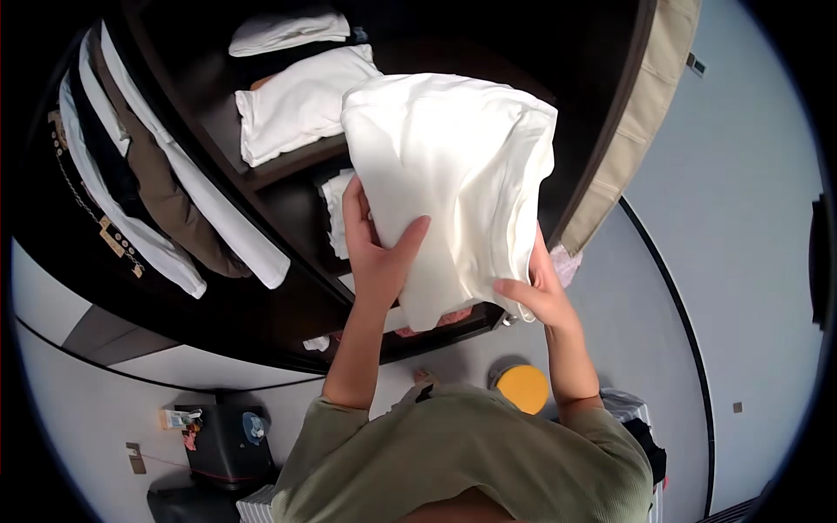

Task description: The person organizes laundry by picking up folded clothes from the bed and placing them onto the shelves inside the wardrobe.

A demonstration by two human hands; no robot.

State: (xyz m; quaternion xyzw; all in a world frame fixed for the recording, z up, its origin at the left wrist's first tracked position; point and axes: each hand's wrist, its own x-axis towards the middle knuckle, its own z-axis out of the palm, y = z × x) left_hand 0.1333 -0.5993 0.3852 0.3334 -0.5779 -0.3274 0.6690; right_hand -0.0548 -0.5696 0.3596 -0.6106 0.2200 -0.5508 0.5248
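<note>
A folded white garment (453, 166) is held up in front of the dark wardrobe; its exact kind does not show. My left hand (379, 248) grips its left side, thumb on the front and fingers behind. At the lower right edge, my right hand (542, 283) pinches the cloth, thumb in front, the other fingers mostly hidden behind it. Just beyond the garment, folded white clothes (301, 105) lie on a dark shelf (288, 166). The garment covers part of the shelves.
Shirts and jackets (166, 174) hang at the left. A beige hanging organiser (628, 122) runs along the wardrobe's right side. Behind me on the floor are a yellow round-topped stool (521, 389) and a black suitcase (228, 444). More cloth sits on lower shelves.
</note>
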